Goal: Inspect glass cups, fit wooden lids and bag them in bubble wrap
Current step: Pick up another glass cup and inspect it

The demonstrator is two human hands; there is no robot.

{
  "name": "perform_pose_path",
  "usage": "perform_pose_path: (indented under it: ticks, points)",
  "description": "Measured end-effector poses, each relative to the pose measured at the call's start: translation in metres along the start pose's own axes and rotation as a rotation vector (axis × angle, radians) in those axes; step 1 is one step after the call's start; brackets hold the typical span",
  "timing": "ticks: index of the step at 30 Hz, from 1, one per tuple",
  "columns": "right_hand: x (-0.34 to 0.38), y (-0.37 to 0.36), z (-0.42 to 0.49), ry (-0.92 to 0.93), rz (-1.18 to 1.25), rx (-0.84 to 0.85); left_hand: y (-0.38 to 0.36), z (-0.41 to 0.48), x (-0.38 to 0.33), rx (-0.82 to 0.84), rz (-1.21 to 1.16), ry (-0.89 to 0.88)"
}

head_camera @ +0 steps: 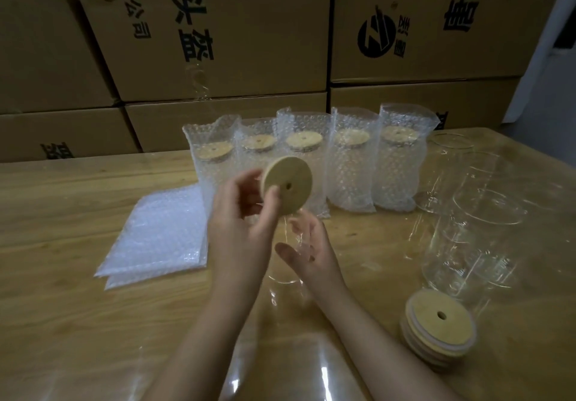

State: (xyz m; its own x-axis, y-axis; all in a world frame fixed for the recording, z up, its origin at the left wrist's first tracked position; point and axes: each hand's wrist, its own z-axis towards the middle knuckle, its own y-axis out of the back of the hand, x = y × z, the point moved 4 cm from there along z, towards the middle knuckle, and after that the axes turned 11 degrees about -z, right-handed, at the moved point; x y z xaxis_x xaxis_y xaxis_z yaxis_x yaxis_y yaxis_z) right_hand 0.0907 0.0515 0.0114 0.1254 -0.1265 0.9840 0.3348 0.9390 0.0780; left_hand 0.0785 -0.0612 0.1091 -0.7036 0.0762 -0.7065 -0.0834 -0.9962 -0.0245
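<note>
Left hand pinches one wooden lid by its rim, raised above the surface — pale round flat disc, small hole near the centre, face tilted toward me. Right hand grasps a clear glass cup just below the lid — blurred, near see-through.

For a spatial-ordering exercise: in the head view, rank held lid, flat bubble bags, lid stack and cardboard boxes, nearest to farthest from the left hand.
1. Held lid: in the left hand.
2. Flat bubble bags: just left.
3. Lid stack: front right.
4. Cardboard boxes: behind the table.
</note>
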Motion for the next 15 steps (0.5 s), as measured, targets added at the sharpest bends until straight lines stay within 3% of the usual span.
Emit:
perform_pose_path:
  ticks: [4, 12, 15]
  points:
    - [-0.006, 0.002, 0.001, 0.024, -0.064, -0.006, 0.005, 0.012, 0.020, -0.066, -0.060, 0.162]
    - [-0.007, 0.002, 0.000, 0.001, -0.064, -0.038, -0.001, 0.019, 0.035, -0.083, 0.075, 0.199]
    - [-0.006, 0.002, -0.001, -0.005, -0.096, -0.043, -0.004, 0.023, 0.036, 0.037, 0.091, 0.171]
